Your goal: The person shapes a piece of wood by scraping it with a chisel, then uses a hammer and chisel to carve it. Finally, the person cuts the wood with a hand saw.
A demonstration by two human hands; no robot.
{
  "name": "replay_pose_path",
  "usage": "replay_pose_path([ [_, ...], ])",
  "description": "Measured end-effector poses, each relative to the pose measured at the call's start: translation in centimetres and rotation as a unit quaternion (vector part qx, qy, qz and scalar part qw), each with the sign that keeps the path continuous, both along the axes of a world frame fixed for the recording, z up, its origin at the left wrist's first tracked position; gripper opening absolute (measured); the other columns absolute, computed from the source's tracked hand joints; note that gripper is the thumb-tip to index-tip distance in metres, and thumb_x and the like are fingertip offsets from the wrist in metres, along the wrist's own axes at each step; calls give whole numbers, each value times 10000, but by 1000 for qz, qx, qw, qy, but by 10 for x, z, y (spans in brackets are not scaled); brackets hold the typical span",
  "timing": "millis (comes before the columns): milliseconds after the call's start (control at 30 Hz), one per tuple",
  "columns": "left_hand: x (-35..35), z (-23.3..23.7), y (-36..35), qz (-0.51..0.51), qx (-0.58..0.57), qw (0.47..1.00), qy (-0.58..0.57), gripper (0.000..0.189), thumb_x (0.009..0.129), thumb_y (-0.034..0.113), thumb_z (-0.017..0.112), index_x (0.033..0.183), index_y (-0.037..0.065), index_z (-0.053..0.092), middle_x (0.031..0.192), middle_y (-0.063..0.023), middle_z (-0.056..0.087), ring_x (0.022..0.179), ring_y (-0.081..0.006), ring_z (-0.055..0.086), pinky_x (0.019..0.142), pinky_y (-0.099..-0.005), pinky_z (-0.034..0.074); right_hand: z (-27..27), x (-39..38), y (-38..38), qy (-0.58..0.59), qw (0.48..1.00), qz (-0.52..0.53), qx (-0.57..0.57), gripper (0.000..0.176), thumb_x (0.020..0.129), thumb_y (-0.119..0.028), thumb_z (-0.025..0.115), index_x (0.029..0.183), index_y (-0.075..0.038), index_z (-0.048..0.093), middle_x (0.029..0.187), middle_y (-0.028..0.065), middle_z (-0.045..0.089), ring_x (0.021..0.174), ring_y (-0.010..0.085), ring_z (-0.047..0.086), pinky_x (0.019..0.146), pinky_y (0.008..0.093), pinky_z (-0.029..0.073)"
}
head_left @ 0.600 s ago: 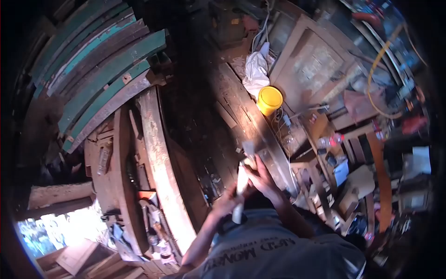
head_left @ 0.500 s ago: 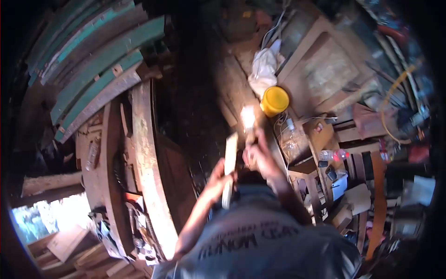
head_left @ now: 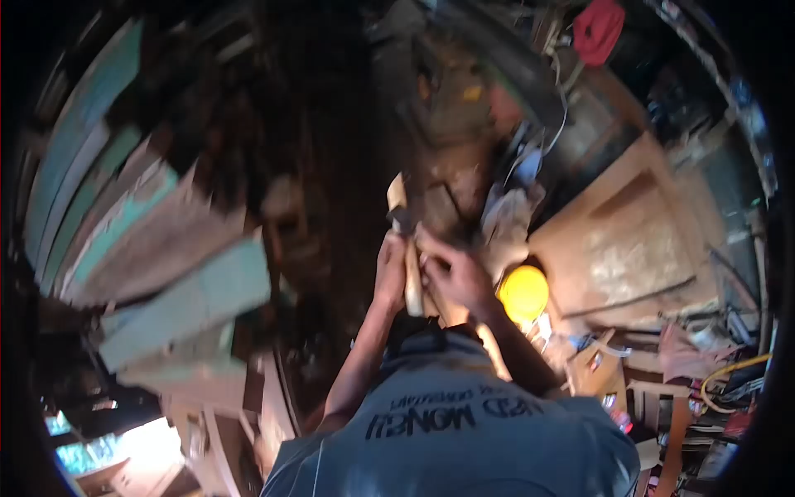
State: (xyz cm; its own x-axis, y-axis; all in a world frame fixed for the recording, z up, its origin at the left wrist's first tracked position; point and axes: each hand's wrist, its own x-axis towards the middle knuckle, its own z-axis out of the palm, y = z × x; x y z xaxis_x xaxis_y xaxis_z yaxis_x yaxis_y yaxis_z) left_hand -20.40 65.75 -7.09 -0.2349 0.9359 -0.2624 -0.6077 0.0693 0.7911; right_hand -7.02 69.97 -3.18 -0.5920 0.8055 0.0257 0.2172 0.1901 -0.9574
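Note:
My left hand point(head_left: 391, 273) is closed around a narrow pale wooden strip point(head_left: 413, 282), held upright in front of my chest. A small dark object point(head_left: 402, 218) crosses the strip near its upper end; blur hides its kind. My right hand point(head_left: 457, 273) is at the strip's right side, fingers curled, thumb and forefinger near the dark object. Whatever those fingers grip is hidden. A round yellow container point(head_left: 524, 294) stands just right of my right hand, with a crumpled whitish cloth point(head_left: 507, 228) beyond it.
Green-painted boards point(head_left: 190, 298) are stacked on the left. At the right lies a wooden panel point(head_left: 629, 240) with a thin dark rod on it. A red cloth point(head_left: 598, 31) is at the upper right, and a yellow hose point(head_left: 733, 373) curves at the right edge.
My view has turned, shifting the surroundings. My right hand has come in against the wooden strip, from apart on its right. The bright patch above that hand is gone, and the dark object shows across the strip.

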Motion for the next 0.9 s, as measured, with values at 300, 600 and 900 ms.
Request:
replay_pose_path([
  [300, -96, 25, 264, 124, -39, 992, -4, 414, 1014, 407, 334, 1043, 52, 543, 879, -45, 571, 775, -118, 536, 716, -285, 460, 38, -119, 237, -5, 991, -39, 131, 381, 894, -40, 538, 1272, 1, 522, 1094, 270, 610, 951, 330, 645, 794, 340, 492],
  [600, -222, 24, 519, 251, -17, 949, 188, 397, 1011, 416, 352, 931, 57, 504, 759, -6, 477, 681, -97, 425, 601, -263, 374, 22, -245, 501, 73, 978, 11, 195, 381, 916, -120, 519, 1291, -51, 517, 932, 265, 629, 828, 394, 633, 686, 388, 503],
  [900, -346, 2, 749, 291, -33, 900, 324, 429, 1008, 435, 341, 948, 36, 487, 803, -34, 471, 729, -124, 435, 660, -274, 386, 7, -366, 729, 9, 989, 26, 148, 376, 906, -100, 525, 1277, -38, 529, 866, 275, 607, 753, 300, 665, 661, 346, 476],
])
